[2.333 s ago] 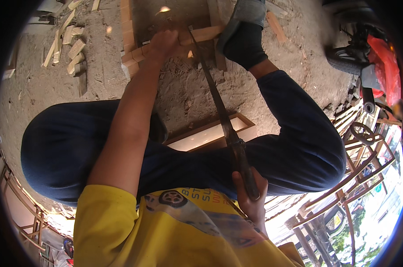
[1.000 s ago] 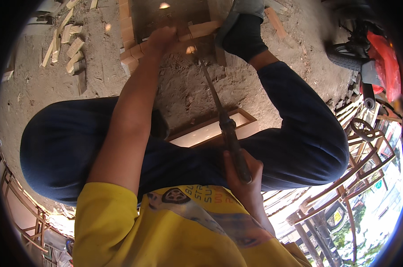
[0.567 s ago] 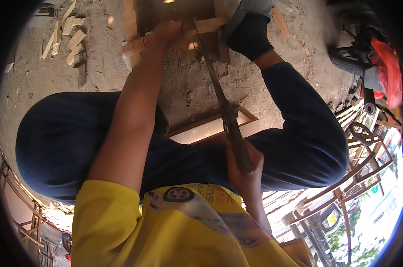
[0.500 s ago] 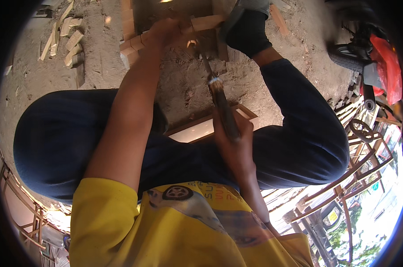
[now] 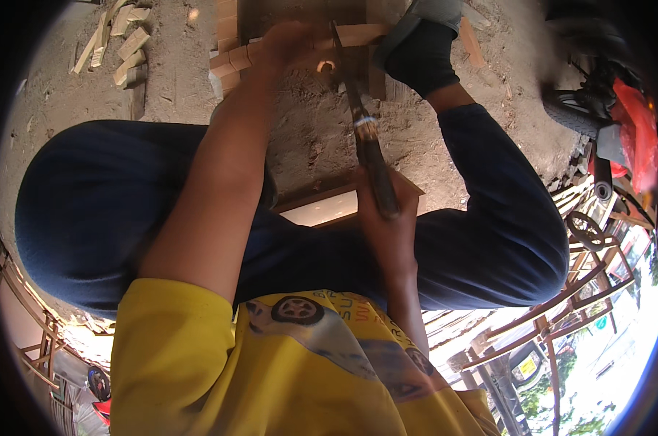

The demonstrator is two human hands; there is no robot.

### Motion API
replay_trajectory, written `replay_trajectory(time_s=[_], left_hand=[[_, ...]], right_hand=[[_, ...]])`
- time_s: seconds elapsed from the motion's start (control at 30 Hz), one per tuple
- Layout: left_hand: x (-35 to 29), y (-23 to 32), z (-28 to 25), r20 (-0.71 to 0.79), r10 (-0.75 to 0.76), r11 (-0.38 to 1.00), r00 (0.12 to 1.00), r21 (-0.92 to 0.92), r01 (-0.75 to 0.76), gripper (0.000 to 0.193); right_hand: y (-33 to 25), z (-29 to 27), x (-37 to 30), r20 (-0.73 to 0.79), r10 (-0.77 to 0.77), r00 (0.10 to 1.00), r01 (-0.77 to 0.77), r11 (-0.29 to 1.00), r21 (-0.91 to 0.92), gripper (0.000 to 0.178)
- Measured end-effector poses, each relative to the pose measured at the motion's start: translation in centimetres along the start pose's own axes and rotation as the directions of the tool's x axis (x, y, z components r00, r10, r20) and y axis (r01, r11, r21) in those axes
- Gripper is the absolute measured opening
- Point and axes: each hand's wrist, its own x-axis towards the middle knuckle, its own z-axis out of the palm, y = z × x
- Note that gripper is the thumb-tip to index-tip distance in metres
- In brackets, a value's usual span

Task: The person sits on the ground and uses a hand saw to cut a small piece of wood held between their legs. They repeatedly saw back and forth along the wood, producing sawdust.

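1. Your right hand [image 5: 387, 229] is wrapped firmly around the dark cylindrical handle of a long, narrow, dark-bladed hand tool [image 5: 370, 149]; the tool points away from you, its blade tip up by the wood.
2. Your left hand [image 5: 285, 42] is at a reddish-brown strip of wood [image 5: 358, 35] lying crosswise ahead of you. Blur and shade hide its fingers, so you cannot tell how tightly they are closed.
3. The strip's right end lies near your foot, in a grey slip-on shoe [image 5: 441, 16] and black sock [image 5: 422, 65].
4. You sit over a brown, uneven dirt floor [image 5: 318, 138], with small bright spots of light ahead.
5. Between your legs lies a shallow, wood-edged rectangular tray [image 5: 314, 196], pale inside.
6. Pale, short wooden offcuts [image 5: 132, 43] lie loosely grouped on the dirt, to your upper left.
7. To your right are a black-tyred wheel [image 5: 570, 110] and a crumpled red plastic sheet or bag [image 5: 634, 134].
8. Lower right, slender brown wooden framework [image 5: 547, 327] stands against glaring daylight and greenery.
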Motion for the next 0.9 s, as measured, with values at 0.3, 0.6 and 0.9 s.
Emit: replay_trajectory(time_s=[0.3, 0.6, 0.9], left_hand=[[0.6, 0.3, -0.7, 0.120, -0.079, 0.996, 0.990, -0.035, 0.084, 0.033], [-1.7, 1.4, -5.1, 0.166, -0.074, 0.994, 0.983, -0.066, 0.086, 0.046], [0.7, 1.0, 0.5, 0.001, -0.023, 0.997, 1.000, 0.070, 0.023, 0.025]], right_hand=[[0.9, 1.2, 3.6, 0.046, 0.063, 0.997, -0.061, 0.997, -0.039, 0.011], [3.7, 1.4, 1.4, -0.015, -0.088, 0.996, 0.088, 0.996, 0.027, 0.021], [3.5, -0.7, -3.0, -0.062, -0.124, 0.990, 0.120, 0.991, -0.060, 0.013]])
